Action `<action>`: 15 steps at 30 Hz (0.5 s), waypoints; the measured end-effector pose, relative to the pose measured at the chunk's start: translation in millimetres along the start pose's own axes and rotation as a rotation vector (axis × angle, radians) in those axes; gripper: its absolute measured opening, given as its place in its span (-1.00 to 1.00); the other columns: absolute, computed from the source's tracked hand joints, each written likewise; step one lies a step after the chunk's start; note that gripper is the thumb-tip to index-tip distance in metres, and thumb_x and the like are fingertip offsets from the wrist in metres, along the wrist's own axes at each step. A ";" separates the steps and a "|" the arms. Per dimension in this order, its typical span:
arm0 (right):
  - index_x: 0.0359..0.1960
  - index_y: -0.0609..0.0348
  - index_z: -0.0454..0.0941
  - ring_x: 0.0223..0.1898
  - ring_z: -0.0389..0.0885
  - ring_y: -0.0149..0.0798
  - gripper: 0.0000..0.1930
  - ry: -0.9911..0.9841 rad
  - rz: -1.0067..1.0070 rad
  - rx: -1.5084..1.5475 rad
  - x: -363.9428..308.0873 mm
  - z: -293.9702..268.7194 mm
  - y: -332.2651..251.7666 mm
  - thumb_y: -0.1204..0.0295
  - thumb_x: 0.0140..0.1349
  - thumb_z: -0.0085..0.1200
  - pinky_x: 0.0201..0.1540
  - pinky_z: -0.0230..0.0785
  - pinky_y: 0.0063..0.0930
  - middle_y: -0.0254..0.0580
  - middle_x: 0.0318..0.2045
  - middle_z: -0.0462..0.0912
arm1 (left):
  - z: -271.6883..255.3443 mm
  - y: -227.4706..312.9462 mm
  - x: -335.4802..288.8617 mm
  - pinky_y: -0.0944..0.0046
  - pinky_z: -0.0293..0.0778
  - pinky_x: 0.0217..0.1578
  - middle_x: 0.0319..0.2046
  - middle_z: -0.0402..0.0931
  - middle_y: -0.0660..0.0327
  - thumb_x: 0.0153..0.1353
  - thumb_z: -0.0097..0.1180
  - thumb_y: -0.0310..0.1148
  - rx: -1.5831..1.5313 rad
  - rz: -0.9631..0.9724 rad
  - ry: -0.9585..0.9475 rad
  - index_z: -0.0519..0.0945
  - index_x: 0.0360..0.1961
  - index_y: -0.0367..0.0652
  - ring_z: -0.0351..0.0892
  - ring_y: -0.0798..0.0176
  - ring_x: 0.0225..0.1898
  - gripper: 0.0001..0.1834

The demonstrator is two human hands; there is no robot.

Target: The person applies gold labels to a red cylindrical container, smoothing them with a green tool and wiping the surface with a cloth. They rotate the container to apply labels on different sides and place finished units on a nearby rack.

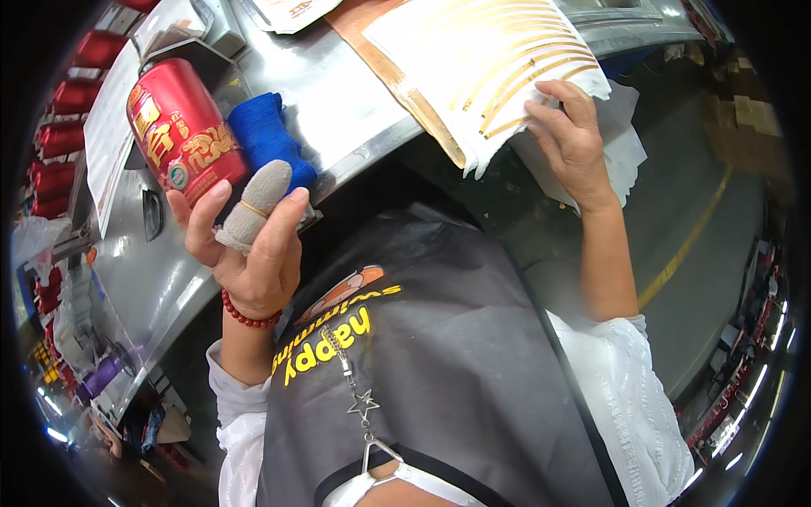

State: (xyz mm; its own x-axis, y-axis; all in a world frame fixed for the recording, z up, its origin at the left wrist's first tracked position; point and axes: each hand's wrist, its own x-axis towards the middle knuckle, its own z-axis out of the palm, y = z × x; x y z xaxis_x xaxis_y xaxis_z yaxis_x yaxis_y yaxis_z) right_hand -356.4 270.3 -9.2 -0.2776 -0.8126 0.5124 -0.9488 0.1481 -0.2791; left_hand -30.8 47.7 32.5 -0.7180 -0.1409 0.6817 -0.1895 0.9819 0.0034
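Gold-striped sheets (494, 63) lie, in the head view, as a white layered pile well to the right of the red canister (180, 127); their near edge reaches past the rim of the metal table (325, 93); the right hand (576, 142) is at the side of the gold-striped sheets farther from the red canister; its thumb and forefinger tips are narrow, close together over the stripes; whether anything is between them I cannot tell; the left hand (255, 277) is at the near end of the red canister, its fingers loosely apart, with no visible grip; a grey cloth sleeve (253, 207) appears to be worn on one of them; a blue cloth (269, 139) is just beside the red canister, on its right; the step in hand, I judge, is picking at one stripe or the top layer; the next move seems to call for a fine right-hand pinch, parting a single piece from those beneath without creasing it.
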 end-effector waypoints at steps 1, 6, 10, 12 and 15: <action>-0.24 0.19 0.65 0.17 0.49 -0.01 -0.79 -0.003 0.001 0.016 -0.8 -0.7 1.9 0.60 0.06 0.35 0.19 0.40 -0.21 -0.15 0.06 0.59 | -1.9 -1.2 -3.7 -0.24 0.05 0.46 0.01 0.62 0.24 0.23 0.30 -0.48 0.001 -0.025 0.011 0.74 -0.08 0.05 0.37 0.04 0.25 -0.75; -0.35 0.20 0.58 0.19 0.47 0.03 -0.84 -0.066 0.014 0.070 4.2 -8.6 3.1 0.62 0.06 0.31 0.23 0.33 -0.19 -0.12 0.05 0.58 | -17.8 -18.6 -32.5 -0.20 0.04 0.45 0.05 0.63 0.12 0.32 0.24 -0.42 0.027 -0.137 0.098 0.60 0.10 -0.14 0.33 -0.02 0.29 -0.67; -0.37 0.23 0.56 0.20 0.46 0.08 -0.87 -0.125 0.010 0.110 19.8 -24.6 -15.2 0.65 0.08 0.27 0.25 0.29 -0.15 -0.04 0.05 0.56 | -20.7 -48.1 -67.7 -0.16 -0.04 0.44 0.35 0.29 -0.11 0.22 0.34 -0.22 0.059 -0.476 0.057 0.23 0.40 -0.39 0.21 -0.21 0.37 -0.16; -0.38 0.25 0.57 0.22 0.46 0.09 -0.89 -0.151 -0.018 0.142 37.5 -30.8 -40.9 0.65 0.09 0.26 0.25 0.29 -0.12 -0.02 0.05 0.56 | -18.4 -68.9 -69.4 -0.18 -0.13 0.46 0.30 0.33 -0.13 0.27 0.25 0.03 -0.018 -0.576 -0.046 0.25 0.41 -0.36 0.23 -0.17 0.36 -0.12; -0.39 0.27 0.58 0.23 0.45 0.11 -0.91 -0.160 -0.089 0.202 69.2 -26.5 -79.2 0.65 0.12 0.26 0.24 0.31 -0.09 -0.02 0.05 0.55 | -21.1 -76.8 -62.0 -0.37 -0.24 0.44 0.15 0.50 0.05 0.22 0.24 0.18 0.077 -0.505 -0.067 0.43 0.33 -0.19 0.35 -0.04 0.26 -0.18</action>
State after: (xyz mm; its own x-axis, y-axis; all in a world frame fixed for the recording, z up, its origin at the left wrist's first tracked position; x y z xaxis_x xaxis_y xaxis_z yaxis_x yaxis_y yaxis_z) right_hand -304.5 217.3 69.9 -0.1515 -0.8986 0.4117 -0.9145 -0.0307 -0.4034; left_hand 42.5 -16.3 5.4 -0.5647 -0.6054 0.5608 -0.5708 0.7774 0.2644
